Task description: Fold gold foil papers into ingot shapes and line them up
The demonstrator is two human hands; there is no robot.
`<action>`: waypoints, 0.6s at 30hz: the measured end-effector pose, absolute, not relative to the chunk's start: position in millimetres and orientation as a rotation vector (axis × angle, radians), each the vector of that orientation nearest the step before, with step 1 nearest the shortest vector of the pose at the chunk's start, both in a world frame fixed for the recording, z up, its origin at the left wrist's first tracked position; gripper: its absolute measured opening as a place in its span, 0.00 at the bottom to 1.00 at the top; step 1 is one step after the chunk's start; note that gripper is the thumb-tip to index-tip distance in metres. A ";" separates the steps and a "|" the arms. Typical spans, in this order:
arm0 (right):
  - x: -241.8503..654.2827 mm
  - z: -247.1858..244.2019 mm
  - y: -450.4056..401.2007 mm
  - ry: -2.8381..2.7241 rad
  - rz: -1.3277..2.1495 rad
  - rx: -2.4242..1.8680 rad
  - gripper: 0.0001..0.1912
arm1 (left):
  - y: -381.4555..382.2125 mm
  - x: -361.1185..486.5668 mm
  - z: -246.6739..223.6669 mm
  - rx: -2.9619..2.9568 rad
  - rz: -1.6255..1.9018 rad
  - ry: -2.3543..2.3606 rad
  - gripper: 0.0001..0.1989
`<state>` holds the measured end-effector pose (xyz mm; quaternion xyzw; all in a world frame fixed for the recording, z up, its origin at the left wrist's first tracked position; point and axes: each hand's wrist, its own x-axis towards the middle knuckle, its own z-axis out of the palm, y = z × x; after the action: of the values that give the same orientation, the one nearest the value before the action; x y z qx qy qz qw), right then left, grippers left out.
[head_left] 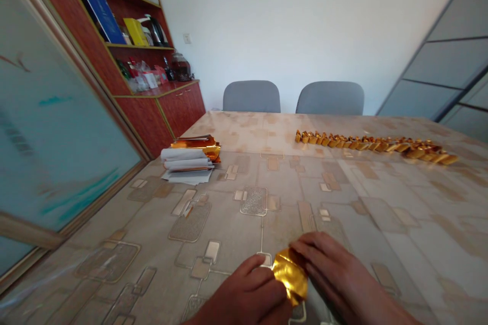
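A piece of shiny gold foil paper (290,275), folded with angled edges, is between my two hands just above the near part of the table. My left hand (249,292) grips its left side, with the fingers curled and the thumb pointing up. On the other side my right hand (335,269) presses its fingers together against the right edge. The fingertips under the foil are hidden. Further off to the left lies a stack of foil paper sheets (188,166), grey-white and gold. Folded gold foil pieces (366,144) form a long row at the far right.
A patterned cloth covers the table (229,223). Two grey chairs (251,96) stand at its far edge. A red-brown cabinet (179,104) with bottles and boxes rises at the left, beside a glass sliding door (57,111).
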<state>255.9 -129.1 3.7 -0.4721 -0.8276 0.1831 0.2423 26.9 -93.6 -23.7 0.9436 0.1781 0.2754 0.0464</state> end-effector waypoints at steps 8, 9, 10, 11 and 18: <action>252.6 -20.3 -130.4 -2.386 -0.071 -1.292 0.15 | -84.9 37.9 -25.9 2.939 0.834 0.645 0.09; 252.8 -18.5 -131.9 -2.368 -0.107 -1.277 0.19 | -84.6 36.5 -25.2 2.972 0.871 0.647 0.10; 253.5 -17.2 -133.0 -2.356 -0.148 -1.266 0.22 | -84.3 35.2 -25.1 3.000 0.906 0.642 0.11; 254.8 -16.5 -133.5 -2.351 -0.191 -1.262 0.24 | -84.0 34.3 -25.7 3.016 0.933 0.637 0.11; 269.0 -15.2 -126.9 -2.243 -0.364 -1.372 0.25 | -82.5 33.2 -32.3 3.001 0.920 0.645 0.11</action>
<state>269.0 -126.9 -15.2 -0.5018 -0.8200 -0.1329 0.2411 33.2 -82.5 -32.3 0.9361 0.2010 0.2870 -0.0313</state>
